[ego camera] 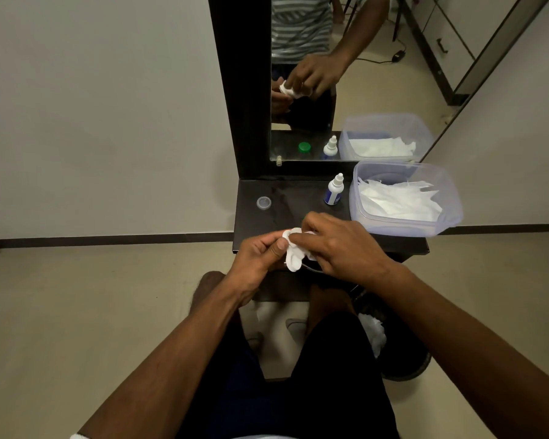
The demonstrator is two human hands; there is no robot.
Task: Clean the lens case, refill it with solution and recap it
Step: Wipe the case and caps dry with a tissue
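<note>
Above the front edge of the black shelf (298,198), my left hand (260,258) grips a white lens case (293,260) by its left side, thumb on top. My right hand (339,245) pinches a small white tissue (293,233) against the case's upper end and hides that end. A small round translucent cap (263,203) lies on the left of the shelf. A white solution bottle (334,190) with a blue label stands upright at the back of the shelf. The mirror (377,74) reflects a green cap (304,147) that I cannot find on the shelf itself.
A clear plastic box (450,213) holding white tissues fills the shelf's right end, beside the bottle. A dark bin (403,362) with crumpled tissue sits on the floor at the right, below the shelf. My legs and feet are under the shelf.
</note>
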